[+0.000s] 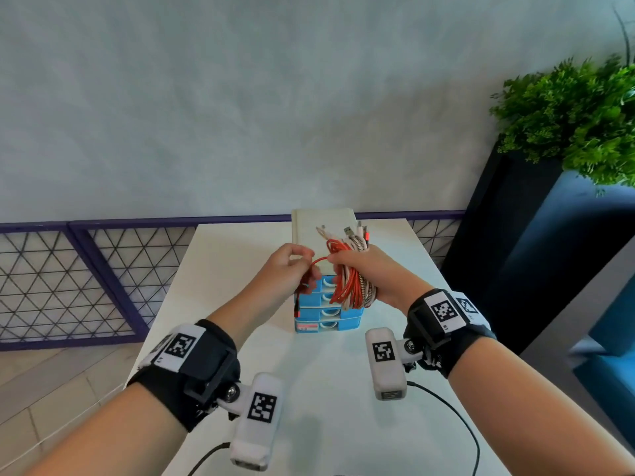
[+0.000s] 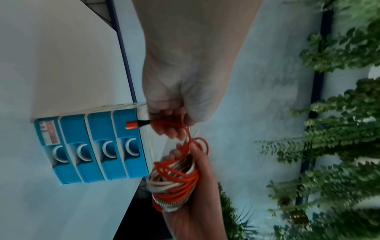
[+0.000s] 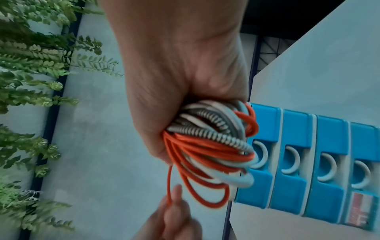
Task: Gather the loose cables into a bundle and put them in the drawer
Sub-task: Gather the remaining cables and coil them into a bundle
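Observation:
My right hand [image 1: 357, 269] grips a coiled bundle of cables [image 1: 350, 283], red, white and striped braided ones, held in the air in front of the drawer unit. The bundle [image 3: 211, 146] fills the right palm, with several plugs sticking up above the fist. My left hand [image 1: 292, 266] pinches the loose end of the red cable [image 2: 170, 124], whose red plug [image 2: 131, 125] hangs free. The blue drawer unit [image 1: 326, 314] with several shut drawers [image 2: 96, 146] stands on the white table [image 1: 309, 389].
A white book or box [image 1: 309, 228] lies on top of the drawer unit. A dark planter with a green plant [image 1: 577, 121] stands to the right of the table. A purple-framed mesh fence [image 1: 86, 280] runs behind the table, on the left.

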`<state>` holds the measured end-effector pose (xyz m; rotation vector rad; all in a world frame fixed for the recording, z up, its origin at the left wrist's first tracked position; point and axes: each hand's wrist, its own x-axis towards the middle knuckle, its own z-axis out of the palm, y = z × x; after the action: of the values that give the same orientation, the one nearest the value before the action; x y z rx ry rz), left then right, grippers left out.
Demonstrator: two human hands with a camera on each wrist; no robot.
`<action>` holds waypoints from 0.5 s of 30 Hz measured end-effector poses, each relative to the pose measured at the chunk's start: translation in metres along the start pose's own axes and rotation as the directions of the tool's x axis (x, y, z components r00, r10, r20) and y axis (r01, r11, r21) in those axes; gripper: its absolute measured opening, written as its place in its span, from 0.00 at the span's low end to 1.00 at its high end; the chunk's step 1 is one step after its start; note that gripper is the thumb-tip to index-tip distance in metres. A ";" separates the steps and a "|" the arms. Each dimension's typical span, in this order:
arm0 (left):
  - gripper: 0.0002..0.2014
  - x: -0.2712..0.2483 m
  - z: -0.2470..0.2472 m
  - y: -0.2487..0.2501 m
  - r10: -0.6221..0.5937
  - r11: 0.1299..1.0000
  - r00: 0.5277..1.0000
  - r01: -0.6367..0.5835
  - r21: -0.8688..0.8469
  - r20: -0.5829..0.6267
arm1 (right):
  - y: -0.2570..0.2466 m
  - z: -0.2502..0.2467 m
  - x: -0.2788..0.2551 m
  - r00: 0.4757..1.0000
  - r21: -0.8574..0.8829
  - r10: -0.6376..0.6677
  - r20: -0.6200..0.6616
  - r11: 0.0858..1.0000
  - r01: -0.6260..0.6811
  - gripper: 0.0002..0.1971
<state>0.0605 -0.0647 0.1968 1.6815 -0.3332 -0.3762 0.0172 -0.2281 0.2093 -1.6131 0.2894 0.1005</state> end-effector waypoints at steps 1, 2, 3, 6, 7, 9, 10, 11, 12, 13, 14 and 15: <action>0.08 -0.001 -0.005 -0.001 -0.054 0.999 0.998 0.054 0.001 0.032 | 0.002 -0.004 0.002 0.998 0.002 -0.003 -0.058 1.000 0.003 0.08; 0.09 -0.002 -0.011 -0.002 -0.093 0.995 0.993 0.091 0.032 0.076 | 0.003 -0.008 0.004 0.994 -0.001 -0.008 -0.110 1.000 0.008 0.10; 0.11 -0.004 -0.016 -0.003 -0.118 0.992 0.986 0.112 0.056 0.122 | 0.005 -0.011 0.006 0.988 -0.021 -0.016 -0.154 1.000 0.013 0.12; 0.10 -0.009 -0.021 -0.002 -0.125 0.992 0.974 0.117 0.054 0.190 | 0.008 -0.012 0.007 0.977 -0.152 -0.036 -0.211 0.988 0.004 0.18; 0.09 -0.011 -0.019 0.000 -0.123 0.992 0.972 0.119 0.032 0.198 | 0.009 -0.010 0.008 0.979 -0.157 -0.042 -0.198 0.988 0.011 0.19; 0.07 -0.013 -0.011 0.006 -0.123 0.992 0.971 0.129 -0.015 0.203 | 0.010 -0.005 0.006 0.989 -0.111 -0.043 -0.144 0.993 0.027 0.22; 0.07 -0.013 -0.006 0.008 -0.125 0.990 0.973 0.135 -0.037 0.194 | 0.009 -0.002 0.005 0.993 -0.094 -0.047 -0.109 0.995 0.037 0.23; 0.06 -0.013 -0.001 0.010 -0.132 0.987 0.977 0.145 -0.064 0.169 | 0.009 0.001 0.005 0.996 -0.084 -0.053 -0.069 0.995 0.047 0.25; 0.05 -0.013 0.003 0.012 -0.139 0.983 0.981 0.153 -0.097 0.138 | 0.008 0.006 0.004 0.998 -0.061 -0.059 -0.024 0.996 0.058 0.26; 0.05 -0.013 0.006 0.014 -0.141 0.980 0.984 0.155 -0.128 0.113 | 0.007 0.009 0.004 0.997 -0.022 -0.070 0.026 0.997 0.070 0.26; 0.05 -0.012 0.008 0.014 -0.136 0.978 0.986 0.149 -0.147 0.099 | 0.005 0.013 0.002 0.994 0.030 -0.075 0.076 0.997 0.073 0.25; 0.06 -0.011 0.008 0.015 -0.129 0.978 0.987 0.143 -0.150 0.093 | 0.003 0.015 0.002 0.990 0.074 -0.073 0.117 0.995 0.064 0.23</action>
<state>0.0470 -0.0697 0.2112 1.5416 -0.2437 -0.5615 0.0195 -0.2139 0.2047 -1.5390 0.1432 0.1324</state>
